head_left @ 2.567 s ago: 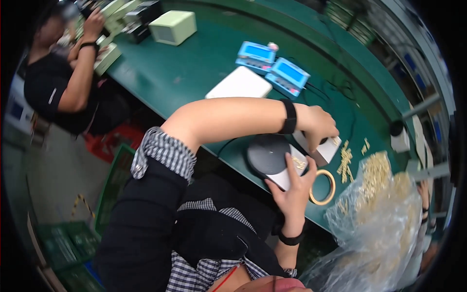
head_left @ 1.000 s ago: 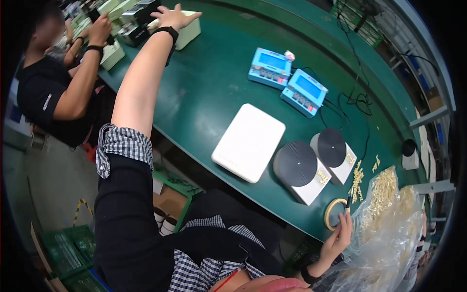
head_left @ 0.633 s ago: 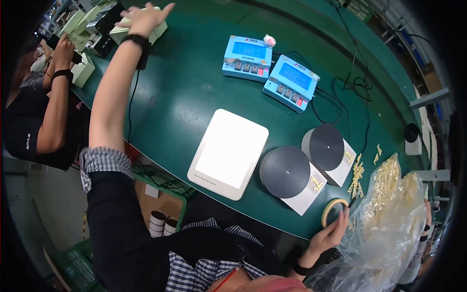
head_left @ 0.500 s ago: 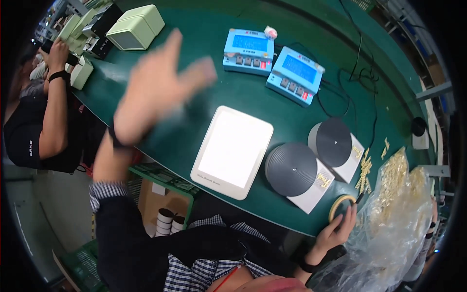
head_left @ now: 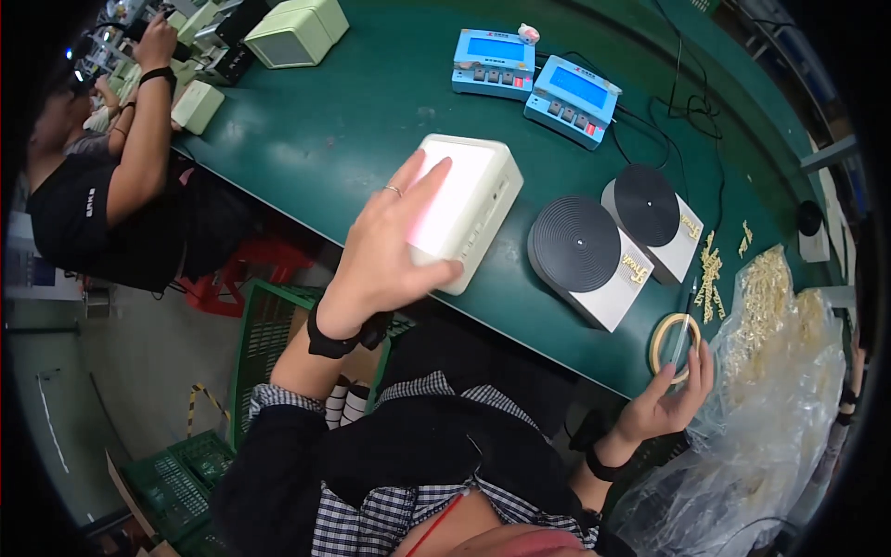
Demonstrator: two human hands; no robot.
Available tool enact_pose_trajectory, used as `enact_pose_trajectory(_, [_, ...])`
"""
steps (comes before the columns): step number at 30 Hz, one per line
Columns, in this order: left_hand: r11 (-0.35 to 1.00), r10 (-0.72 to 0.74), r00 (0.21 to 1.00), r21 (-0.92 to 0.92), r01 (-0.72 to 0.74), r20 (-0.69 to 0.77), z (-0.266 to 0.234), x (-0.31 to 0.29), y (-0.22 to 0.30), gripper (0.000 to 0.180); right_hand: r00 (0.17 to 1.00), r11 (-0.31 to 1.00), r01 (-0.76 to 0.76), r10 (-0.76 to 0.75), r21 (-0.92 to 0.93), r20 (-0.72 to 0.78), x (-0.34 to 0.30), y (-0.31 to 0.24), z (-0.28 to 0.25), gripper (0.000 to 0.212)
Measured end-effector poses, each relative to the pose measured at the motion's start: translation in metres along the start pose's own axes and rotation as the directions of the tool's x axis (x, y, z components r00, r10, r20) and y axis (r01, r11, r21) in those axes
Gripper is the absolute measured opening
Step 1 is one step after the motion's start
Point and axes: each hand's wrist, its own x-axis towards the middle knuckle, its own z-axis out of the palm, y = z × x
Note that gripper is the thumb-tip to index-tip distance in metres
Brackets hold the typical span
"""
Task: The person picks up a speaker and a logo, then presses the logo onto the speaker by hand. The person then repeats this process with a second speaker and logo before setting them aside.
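My left hand grips a cream-white box-shaped device with a glowing white front. The fingers lie over the bright face and the thumb presses by its lower edge; the side with buttons and ports shows. My right hand rests at the table's front edge, thumb and fingers apart, beside a roll of tan tape. A slim pen-like tool lies across that roll, its lower end near my thumb. No thing shows held in the right hand.
Two silver-white units with black ribbed discs stand right of the device. Behind are two blue screened boxes with cables. Gold script pieces and a plastic bag lie right. Someone works at left, near a pale-green box.
My left hand has come down from the air onto the white device, which now stands turned so that its side shows. The right hand stays by the tape. The whole view has shifted.
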Motion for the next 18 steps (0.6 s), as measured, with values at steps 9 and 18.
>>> enact_pose_trajectory(9, [0.522,0.211,0.97,-0.825,-0.218,-0.123,0.019,-0.036,0.029,0.103,0.712,0.207,-0.671,-0.089,0.712,0.696,0.013,-0.11,0.083,0.108])
enact_pose_trajectory(18, [0.665,0.312,0.922,-0.64,-0.385,-0.23,0.017,-0.044,0.047,0.103,0.541,0.017,-0.841,0.077,0.541,0.838,0.012,-0.117,0.069,0.1])
